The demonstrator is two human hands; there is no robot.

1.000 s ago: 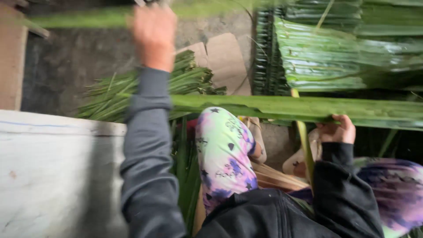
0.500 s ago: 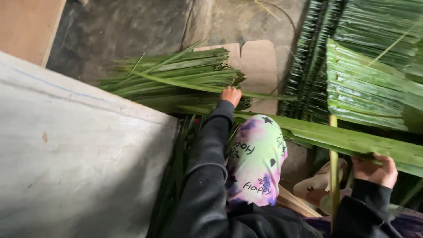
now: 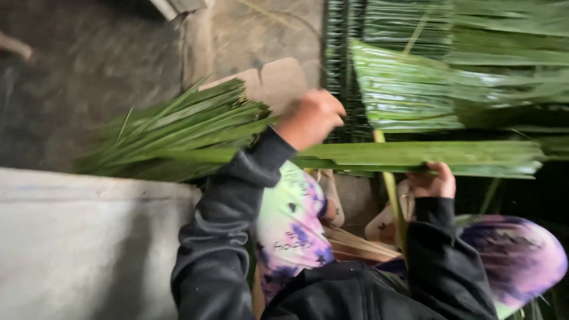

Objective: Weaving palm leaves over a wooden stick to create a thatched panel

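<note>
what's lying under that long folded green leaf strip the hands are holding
Under the leaf strip show patterned trouser knees, a pale stalk and bits of ground. The right hand grips it from below; whatever lies further back is covered.

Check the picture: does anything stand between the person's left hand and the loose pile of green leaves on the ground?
Nothing visible does. The left hand is raised just right of the leaf pile, with only open space between them.

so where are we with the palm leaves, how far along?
Done: layered, folded leaf panels lie stacked at upper right. In hand: the right hand grips a long folded leaf strip from below, while the left hand is raised over it, blurred, grip unclear. Left: a sizeable pile of loose leaves lies on the ground.
</note>
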